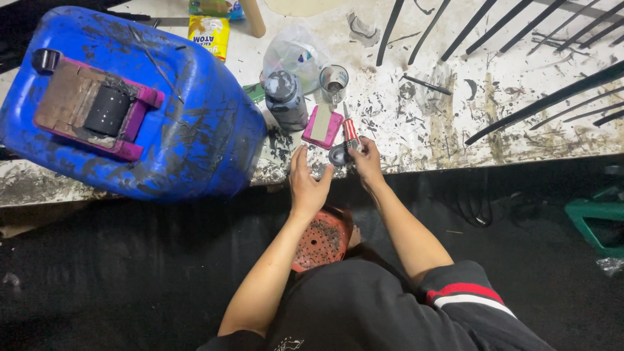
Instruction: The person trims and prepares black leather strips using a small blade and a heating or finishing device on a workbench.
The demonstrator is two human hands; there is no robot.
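My right hand [368, 160] grips a small dark round part [338, 155] at the front edge of a paint-stained white board [416, 130]. A tool with a red handle [351, 130] lies just above it, and whether my fingers touch it is unclear. My left hand [307, 181] is flat with its fingers spread, beside the dark part and just below a pink block [323, 126]. A dark paint-smeared bottle [285, 100] and a clear glass cup [334, 83] stand behind the block.
A big blue jerrycan [195, 130] lies on its side at left with a pink block and black roller [107, 110] on it. Several black metal rods [546, 101] cross the board at right. A red perforated stool [322, 239] sits under me, and a green object [598, 221] at right.
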